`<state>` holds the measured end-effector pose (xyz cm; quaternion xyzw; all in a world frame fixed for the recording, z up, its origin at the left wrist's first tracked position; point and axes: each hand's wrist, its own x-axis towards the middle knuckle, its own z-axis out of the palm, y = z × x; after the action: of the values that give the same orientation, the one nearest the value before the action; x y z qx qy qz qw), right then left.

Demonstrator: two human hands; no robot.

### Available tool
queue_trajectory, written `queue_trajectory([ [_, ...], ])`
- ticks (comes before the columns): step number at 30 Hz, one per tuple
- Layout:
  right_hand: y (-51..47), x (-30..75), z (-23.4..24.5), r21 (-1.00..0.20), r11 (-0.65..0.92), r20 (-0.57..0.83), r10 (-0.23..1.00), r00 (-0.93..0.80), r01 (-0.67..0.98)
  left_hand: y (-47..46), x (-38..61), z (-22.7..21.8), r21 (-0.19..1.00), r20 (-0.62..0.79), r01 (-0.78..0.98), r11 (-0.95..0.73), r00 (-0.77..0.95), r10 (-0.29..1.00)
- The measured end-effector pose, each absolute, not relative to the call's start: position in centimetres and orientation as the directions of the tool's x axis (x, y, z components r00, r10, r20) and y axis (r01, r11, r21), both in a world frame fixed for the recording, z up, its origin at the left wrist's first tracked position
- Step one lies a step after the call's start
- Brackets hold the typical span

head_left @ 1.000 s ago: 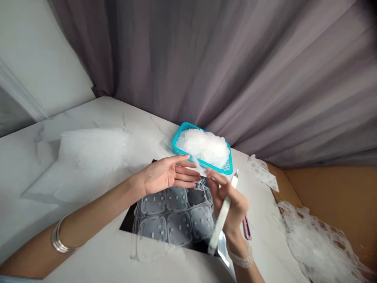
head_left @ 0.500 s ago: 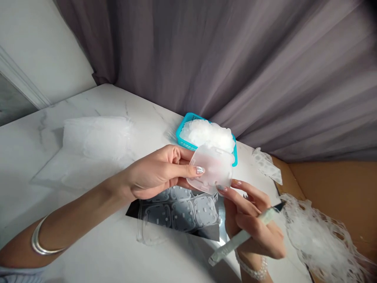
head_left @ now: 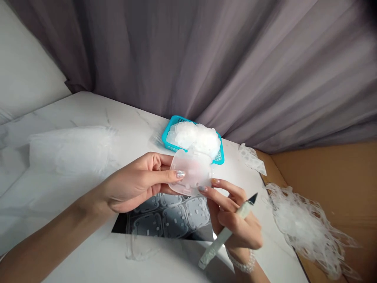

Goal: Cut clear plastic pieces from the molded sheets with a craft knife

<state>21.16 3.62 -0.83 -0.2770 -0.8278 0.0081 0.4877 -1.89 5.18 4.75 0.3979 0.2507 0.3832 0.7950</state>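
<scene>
My left hand (head_left: 138,181) pinches a thin, frosted translucent sheet piece (head_left: 193,169) by its left side, thumb on top. The piece has rounded corners and small slots. At its lower right edge, the fingertips of my right hand (head_left: 238,220) touch it. That same hand also grips a craft knife (head_left: 216,245) with a pale green wrapped handle; its dark blade points up and to the right, away from the piece. Below both hands lies a clear moulded sheet (head_left: 175,222) of similar slotted shapes, over a black mat (head_left: 118,226).
Behind the hands stands a blue basket (head_left: 167,135) heaped with white translucent pieces (head_left: 194,135). Stacked clear sheets (head_left: 70,145) lie at left. Web-like offcuts (head_left: 306,228) pile up at right near cardboard (head_left: 324,169). A grey curtain (head_left: 176,55) hangs behind the white marbled table (head_left: 88,251).
The view has shifted, so the hands and basket appear further left. Both hands keep the same hold on the translucent piece and the craft knife.
</scene>
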Motion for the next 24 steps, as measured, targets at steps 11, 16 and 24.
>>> queue_trajectory([
  [11, 6.5, 20.0, 0.0, -0.414, 0.753, 0.735, 0.608, -0.3, 0.512, 7.0, -1.2, 2.6, 0.776, -0.278, -0.442, 0.45, 0.4, 0.873],
  [16, 14.7, 17.1, -0.5, -0.792, 0.453, 0.485, 0.874, -0.029, 0.408, 8.8, -2.2, 0.8, 0.792, -0.31, -0.499, 0.353, 0.171, 0.935],
  [24, 18.3, 18.1, -0.1, -0.857, 0.379, 0.439, 0.892, 0.109, 0.35, 8.3, -1.9, 0.2, 0.981, -0.145, -0.095, 0.17, 0.23, 0.962],
])
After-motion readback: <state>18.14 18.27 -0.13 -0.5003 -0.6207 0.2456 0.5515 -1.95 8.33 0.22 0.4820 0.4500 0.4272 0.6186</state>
